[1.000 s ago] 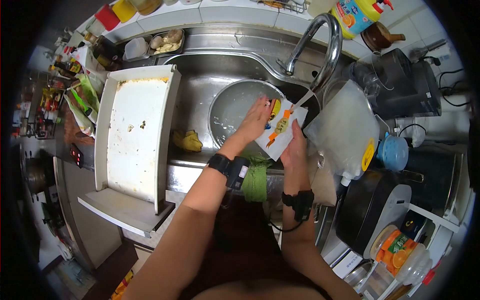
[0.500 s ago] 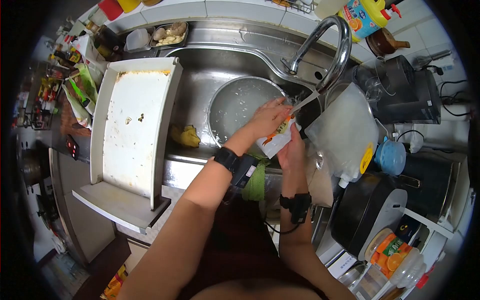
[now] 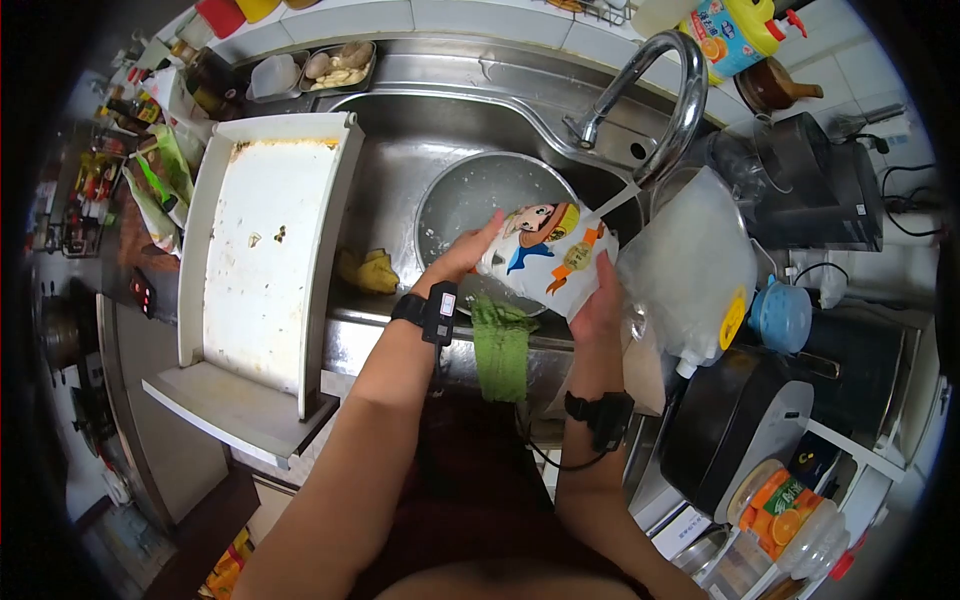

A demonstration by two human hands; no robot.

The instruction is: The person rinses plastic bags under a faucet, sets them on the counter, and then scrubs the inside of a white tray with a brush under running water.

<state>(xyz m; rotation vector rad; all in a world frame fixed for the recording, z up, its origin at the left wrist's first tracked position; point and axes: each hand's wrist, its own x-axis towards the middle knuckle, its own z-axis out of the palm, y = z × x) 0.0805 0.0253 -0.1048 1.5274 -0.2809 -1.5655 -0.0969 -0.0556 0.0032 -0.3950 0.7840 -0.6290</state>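
Both hands hold a printed pouch (image 3: 547, 258) over the sink's steel bowl (image 3: 470, 200). Left hand (image 3: 462, 255) grip closed on its left edge; right hand (image 3: 598, 300) grip clasping its lower right corner.

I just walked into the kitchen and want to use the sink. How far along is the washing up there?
Looks mid-way. In hand: both hands, left hand and right hand, hold a cartoon-printed pouch over the metal bowl in the sink. Seemingly left: the soiled white tray and yellow cloth. Nothing visibly finished.
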